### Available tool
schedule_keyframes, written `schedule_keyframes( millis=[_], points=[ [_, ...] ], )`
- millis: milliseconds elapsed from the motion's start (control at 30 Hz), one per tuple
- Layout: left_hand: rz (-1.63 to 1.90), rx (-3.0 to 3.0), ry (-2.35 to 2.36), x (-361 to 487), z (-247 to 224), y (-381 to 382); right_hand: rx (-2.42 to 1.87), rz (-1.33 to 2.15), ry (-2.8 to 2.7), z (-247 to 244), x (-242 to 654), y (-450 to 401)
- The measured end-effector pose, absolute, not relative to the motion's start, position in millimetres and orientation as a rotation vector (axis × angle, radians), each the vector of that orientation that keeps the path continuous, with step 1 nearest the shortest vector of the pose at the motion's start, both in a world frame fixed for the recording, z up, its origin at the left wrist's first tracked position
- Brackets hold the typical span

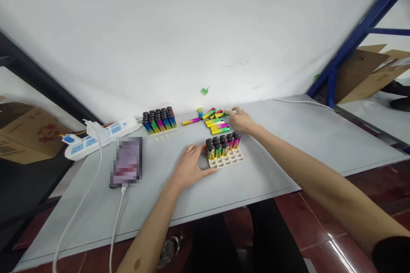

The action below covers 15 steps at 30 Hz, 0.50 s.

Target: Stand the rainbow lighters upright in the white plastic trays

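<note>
A white tray with holes (226,160) stands near the middle of the table, its back rows filled with upright lighters (223,145) and its front holes bare. My left hand (190,166) is at the tray's left side, thumb and fingers spread apart around its left edge. Behind the tray lies a loose pile of shiny coloured sleeves (218,123). My right hand (240,119) reaches to the right end of this pile, with a fingertip at a green sleeve; whether it grips the sleeve is too small to tell. Farther left, a second tray is full of upright lighters with coloured sleeves (160,120).
On the left are a phone (127,162) with a white cable (117,222) and a white power strip (96,138). Cardboard boxes stand at the far left (30,132) and far right (368,72). A white wall (205,42) rises behind the table (272,179).
</note>
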<state>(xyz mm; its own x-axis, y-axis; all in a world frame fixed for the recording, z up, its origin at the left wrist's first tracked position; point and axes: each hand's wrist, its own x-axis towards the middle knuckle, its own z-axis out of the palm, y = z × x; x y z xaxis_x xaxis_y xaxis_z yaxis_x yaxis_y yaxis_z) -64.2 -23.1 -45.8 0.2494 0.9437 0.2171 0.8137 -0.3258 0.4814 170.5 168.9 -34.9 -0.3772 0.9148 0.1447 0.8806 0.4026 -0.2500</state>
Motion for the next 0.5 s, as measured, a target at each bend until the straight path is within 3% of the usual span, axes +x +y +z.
schedule_keyframes(
  millis=[300,500],
  points=[
    [0.669,2.251,1.653,-63.9,-45.5,-23.9,-1.562,0.348,-2.097,-42.0,207.6,162.0],
    [0.627,2.245,1.684,-65.1,-47.5,-22.6,-1.133,1.029,-1.318,-42.1,224.6,127.9]
  ],
)
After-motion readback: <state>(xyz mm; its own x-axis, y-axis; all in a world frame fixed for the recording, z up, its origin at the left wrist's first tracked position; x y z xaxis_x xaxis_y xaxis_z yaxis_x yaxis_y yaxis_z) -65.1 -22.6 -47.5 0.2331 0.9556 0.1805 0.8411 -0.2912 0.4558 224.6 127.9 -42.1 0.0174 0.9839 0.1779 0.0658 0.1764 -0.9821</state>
